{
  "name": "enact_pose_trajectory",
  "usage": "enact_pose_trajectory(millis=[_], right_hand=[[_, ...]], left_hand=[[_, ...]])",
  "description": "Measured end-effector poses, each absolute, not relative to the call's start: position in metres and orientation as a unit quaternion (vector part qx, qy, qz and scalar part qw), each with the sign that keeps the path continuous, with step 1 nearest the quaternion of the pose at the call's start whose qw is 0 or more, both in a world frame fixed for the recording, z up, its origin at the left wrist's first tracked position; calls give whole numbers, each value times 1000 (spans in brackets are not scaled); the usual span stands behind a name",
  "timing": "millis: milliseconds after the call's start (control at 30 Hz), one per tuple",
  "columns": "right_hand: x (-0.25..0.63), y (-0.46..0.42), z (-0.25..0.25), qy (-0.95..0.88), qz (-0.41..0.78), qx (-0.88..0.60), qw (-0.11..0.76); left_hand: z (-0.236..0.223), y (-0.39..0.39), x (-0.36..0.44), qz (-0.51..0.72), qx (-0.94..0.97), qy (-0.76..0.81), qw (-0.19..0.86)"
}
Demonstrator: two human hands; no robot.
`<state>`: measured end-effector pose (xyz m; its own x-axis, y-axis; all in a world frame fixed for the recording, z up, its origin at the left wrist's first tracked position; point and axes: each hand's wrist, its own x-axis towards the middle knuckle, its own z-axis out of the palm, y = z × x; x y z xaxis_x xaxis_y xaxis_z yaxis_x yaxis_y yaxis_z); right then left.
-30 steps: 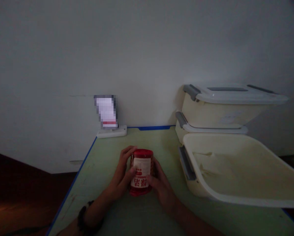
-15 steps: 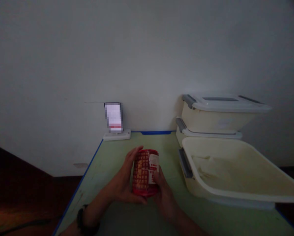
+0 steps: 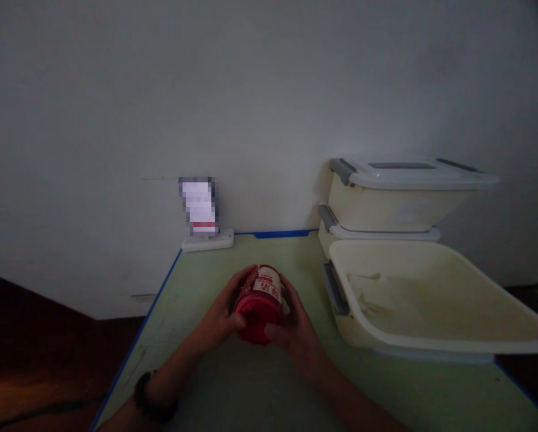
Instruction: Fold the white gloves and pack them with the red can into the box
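A red can [image 3: 260, 305] with a white label is held over the pale green table [image 3: 251, 396], tipped so that its red end faces me. My left hand [image 3: 221, 318] wraps round its left side, and a dark band sits on that wrist. On the can's right side my right hand [image 3: 296, 330] grips it with fingers curled over the end. Both hands are closed on the can.
An open cream plastic bin [image 3: 426, 300] stands to the right of the can. Behind it are two stacked lidded bins [image 3: 395, 204] against the white wall. A small white stand with a blurred card [image 3: 203, 231] sits at the table's back left corner. Dark floor lies beyond the blue-edged left side.
The can was upright with its label toward me, then was turned, and now is tipped with its end facing me. Both hands stayed on it throughout.
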<state>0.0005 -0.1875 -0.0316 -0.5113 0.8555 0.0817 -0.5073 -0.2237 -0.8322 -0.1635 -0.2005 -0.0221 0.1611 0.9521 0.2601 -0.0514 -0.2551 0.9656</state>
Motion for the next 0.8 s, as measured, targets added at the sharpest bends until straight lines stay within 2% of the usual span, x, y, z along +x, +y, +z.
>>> enact_pose_trajectory(millis=[200, 800], right_hand=[[4, -184, -35, -453, 705, -276, 470], [7, -184, -32, -479, 696, -270, 462]], left_hand=[[-16, -200, -172, 440, 602, 387, 543], [-18, -200, -172, 433, 607, 415, 521]])
